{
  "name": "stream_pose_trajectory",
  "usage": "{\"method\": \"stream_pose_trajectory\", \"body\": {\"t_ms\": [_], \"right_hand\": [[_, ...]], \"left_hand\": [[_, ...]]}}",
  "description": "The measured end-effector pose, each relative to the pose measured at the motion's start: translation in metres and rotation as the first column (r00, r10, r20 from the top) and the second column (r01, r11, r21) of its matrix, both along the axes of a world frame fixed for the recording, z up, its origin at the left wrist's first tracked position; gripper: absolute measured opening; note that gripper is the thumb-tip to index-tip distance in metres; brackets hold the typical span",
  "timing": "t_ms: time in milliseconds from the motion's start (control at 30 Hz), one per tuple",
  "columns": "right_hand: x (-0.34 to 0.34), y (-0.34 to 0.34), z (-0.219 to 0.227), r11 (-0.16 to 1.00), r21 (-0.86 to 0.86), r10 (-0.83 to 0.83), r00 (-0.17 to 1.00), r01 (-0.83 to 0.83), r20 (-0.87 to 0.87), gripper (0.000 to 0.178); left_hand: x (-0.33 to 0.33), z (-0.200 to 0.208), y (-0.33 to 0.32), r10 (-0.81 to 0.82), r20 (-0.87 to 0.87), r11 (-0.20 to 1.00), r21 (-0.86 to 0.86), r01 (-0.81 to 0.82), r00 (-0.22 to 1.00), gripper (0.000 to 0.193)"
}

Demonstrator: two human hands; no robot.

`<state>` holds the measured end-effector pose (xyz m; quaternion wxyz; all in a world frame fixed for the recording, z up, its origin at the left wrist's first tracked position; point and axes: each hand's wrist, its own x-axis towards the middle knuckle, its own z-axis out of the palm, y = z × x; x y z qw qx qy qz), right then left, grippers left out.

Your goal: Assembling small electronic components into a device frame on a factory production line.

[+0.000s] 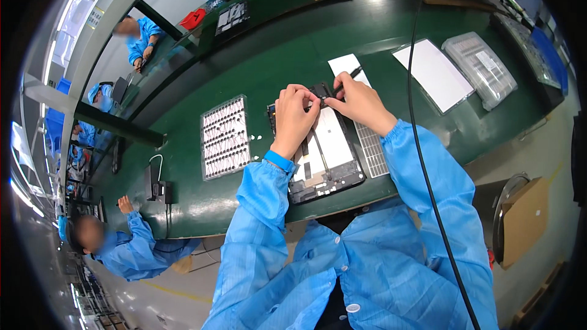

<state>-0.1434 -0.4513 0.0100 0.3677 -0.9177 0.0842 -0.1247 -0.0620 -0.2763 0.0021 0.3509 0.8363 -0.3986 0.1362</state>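
Observation:
An opened tablet (348,175) with a black frame and large white battery sections lies on the green bench in front of me. My left hand (291,116) is over its far part, thumb and fingertips pinched together at the far edge. What they grip, if anything, is too small to make out. My right hand (364,105) is closed around a slim black pen-like tool (356,73), its lower end close to my left fingertips. The tool's tip cannot be seen clearly. Under and beside the tablet's right side runs a white sheet with a grid (372,151).
Left of the tablet lies a clear tray (225,137) with rows of small black-ended wired parts. A white sheet (433,73) and a clear plastic tray (480,68) lie to the right. A black cable (422,146) hangs across the view. Co-workers in blue sit left and across.

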Motion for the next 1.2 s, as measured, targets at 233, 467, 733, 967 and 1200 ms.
{"method": "stream_pose_trajectory", "body": {"t_ms": [233, 467, 733, 967, 1200], "right_hand": [[-0.056, 0.018, 0.02, 0.978, -0.17, 0.138, 0.986, -0.122, 0.091, 0.031], [-0.047, 0.042, -0.002, 0.926, 0.298, 0.159, 0.956, -0.231, 0.247, 0.03], [0.094, 0.013, 0.068, 0.564, 0.794, -0.017, 0.958, -0.228, 0.287, 0.029], [0.315, 0.111, 0.006, 0.602, 0.79, -0.178, 0.944, -0.118, 0.276, 0.043], [0.413, 0.172, -0.053, 0.911, 0.342, 0.03, 0.864, -0.231, 0.503, 0.022]], "left_hand": [[-0.006, 0.006, 0.056, -0.063, 0.043, 0.995, -0.074, 0.066, 0.997, 0.012], [-0.017, -0.026, 0.065, -0.016, -0.129, 0.929, -0.37, -0.034, 0.991, 0.013], [-0.023, -0.008, 0.087, -0.038, -0.163, 0.662, -0.743, -0.098, 0.986, 0.027], [-0.037, -0.014, 0.097, -0.372, -0.186, 0.729, -0.665, 0.162, 0.909, 0.014], [-0.042, -0.005, 0.106, -0.503, -0.274, 0.714, -0.666, 0.216, 0.82, 0.012]]}}
